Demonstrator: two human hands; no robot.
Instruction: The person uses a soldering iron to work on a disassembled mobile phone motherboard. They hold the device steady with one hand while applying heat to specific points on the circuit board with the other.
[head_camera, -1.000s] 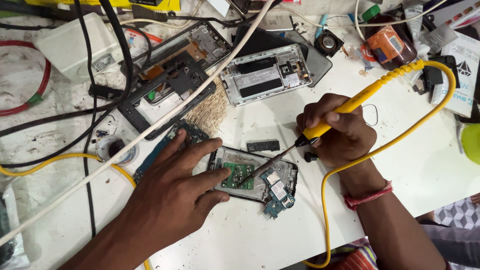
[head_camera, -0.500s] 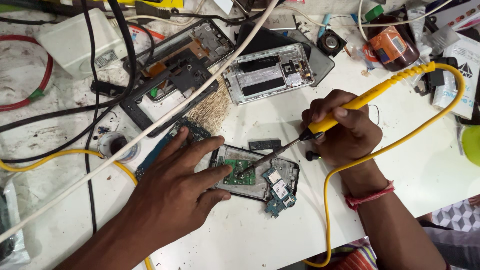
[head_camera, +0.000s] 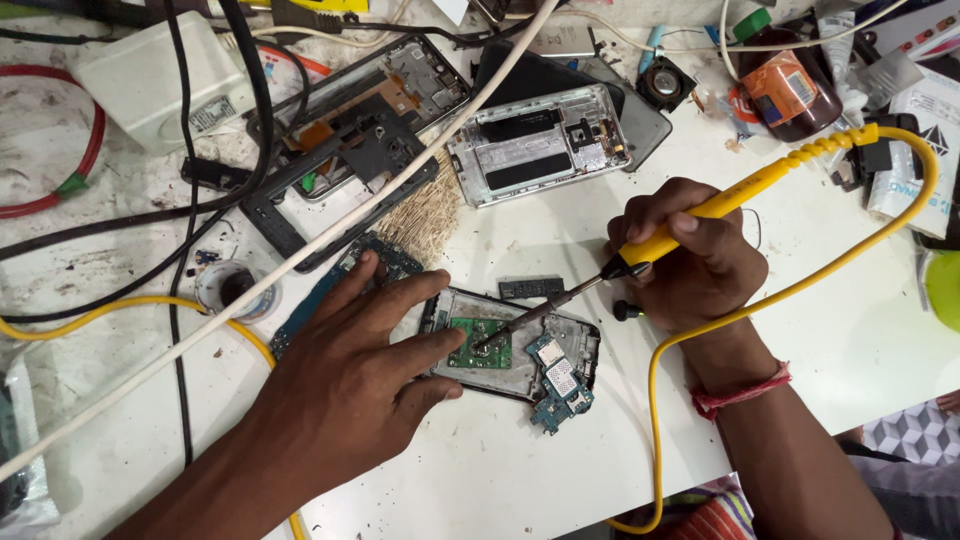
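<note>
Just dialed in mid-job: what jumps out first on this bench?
The yellow soldering iron in the right hand, its tip on the small green board inside the opened phone frame at centre. The left hand lies flat, pinning that frame's left edge. Behind them, two more stripped phone bodies sit among tangled cables.

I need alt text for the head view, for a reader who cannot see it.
The right hand holds a yellow soldering iron, its tip on a green circuit board in an opened phone frame. The left hand steadies the frame on a cluttered white table.
</note>
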